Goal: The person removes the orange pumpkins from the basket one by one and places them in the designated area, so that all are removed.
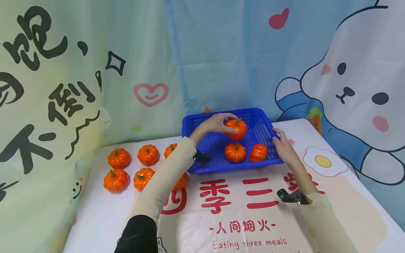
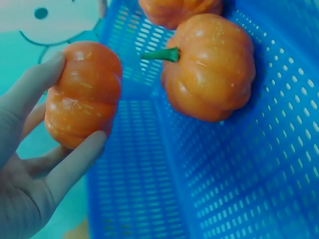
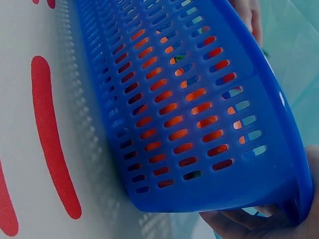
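A small orange toy pumpkin [image 1: 238, 130] is in the grip of my left hand [image 1: 216, 123], over the back part of a blue perforated basket [image 1: 207, 168]. In the left wrist view the thumb and fingers lie on opposite sides of this pumpkin [image 2: 84, 94]. Two more pumpkins sit inside along the basket's front wall: one with its green stem [image 1: 235, 153] showing, the other tipped on its side [image 1: 258, 153]. My right hand [image 1: 284, 147] grips the basket's right rim, with fingers [image 3: 232, 224] under it in the right wrist view.
Several orange pumpkins stand on the table left of the basket, among them one at the front left [image 1: 116, 180] and one at the back [image 1: 148, 154]. My left forearm partly covers others. A printed curtain [image 1: 215, 52] hangs behind the table.
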Available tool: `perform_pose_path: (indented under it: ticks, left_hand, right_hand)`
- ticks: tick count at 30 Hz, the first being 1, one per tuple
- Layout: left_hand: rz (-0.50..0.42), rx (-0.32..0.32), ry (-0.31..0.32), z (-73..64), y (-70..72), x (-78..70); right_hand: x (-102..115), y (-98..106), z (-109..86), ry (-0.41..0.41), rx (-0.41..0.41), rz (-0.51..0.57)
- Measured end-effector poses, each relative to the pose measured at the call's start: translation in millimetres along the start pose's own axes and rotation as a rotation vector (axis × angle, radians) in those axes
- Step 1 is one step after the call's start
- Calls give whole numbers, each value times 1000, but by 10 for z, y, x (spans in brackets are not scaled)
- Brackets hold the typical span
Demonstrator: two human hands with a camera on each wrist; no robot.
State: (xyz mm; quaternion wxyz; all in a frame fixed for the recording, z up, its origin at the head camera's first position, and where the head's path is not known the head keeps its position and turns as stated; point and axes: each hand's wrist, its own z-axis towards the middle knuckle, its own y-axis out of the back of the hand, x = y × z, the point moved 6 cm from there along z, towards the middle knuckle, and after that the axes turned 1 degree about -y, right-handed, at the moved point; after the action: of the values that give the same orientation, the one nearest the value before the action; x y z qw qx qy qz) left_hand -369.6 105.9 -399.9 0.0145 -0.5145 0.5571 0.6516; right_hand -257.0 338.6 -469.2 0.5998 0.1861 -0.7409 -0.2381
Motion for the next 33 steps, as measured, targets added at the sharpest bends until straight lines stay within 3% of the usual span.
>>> perform_pose_path:
  ticks: [5,13,20,29,33]
  left_hand:
    - [21,-63,-21,-261,70,-63]
    - [5,-44,-78,-772,-19,-177]
    - [-19,-100,-119,-1137,-50,-229]
    - [-68,-60,-202,-1502,-280,-394]
    - [-96,-43,-209,-1703,-395,-408]
  right_hand:
    - [10,-17,1,3,2,-9]
    - [17,-16,12,0,-1,-26]
    - [13,-22,-2,-12,3,-18]
    - [9,-7,11,-10,-4,-19]
    - [6,-14,7,-9,2,-15]
